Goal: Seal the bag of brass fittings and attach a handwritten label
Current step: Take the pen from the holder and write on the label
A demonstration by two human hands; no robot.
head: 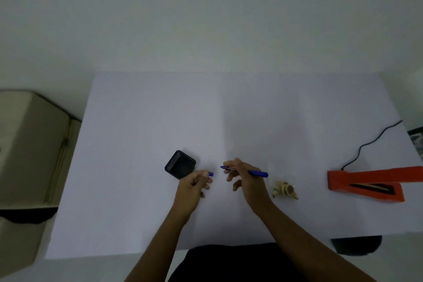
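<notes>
My right hand has its grip closed on a blue pen, thumb and forefinger pinching the barrel, other fingers loosely spread. The pen is uncapped, tip pointing left toward my other hand, blue back end sticking out to the right. My left hand has its grip curled around the blue pen cap, which pokes out past the fingertips. Cap and pen tip are near each other but apart, both held above the bench.

The pile of brass fittings sits on the bench just right of my right wrist, not touched by either hand. Can't tell whether a clear bag is around them; too blurry.

A black square holder lies tipped on the bench just behind my left hand; its contents can't be seen. An orange heat sealer sits far right with its arm raised, black cord trailing off toward the back.
</notes>
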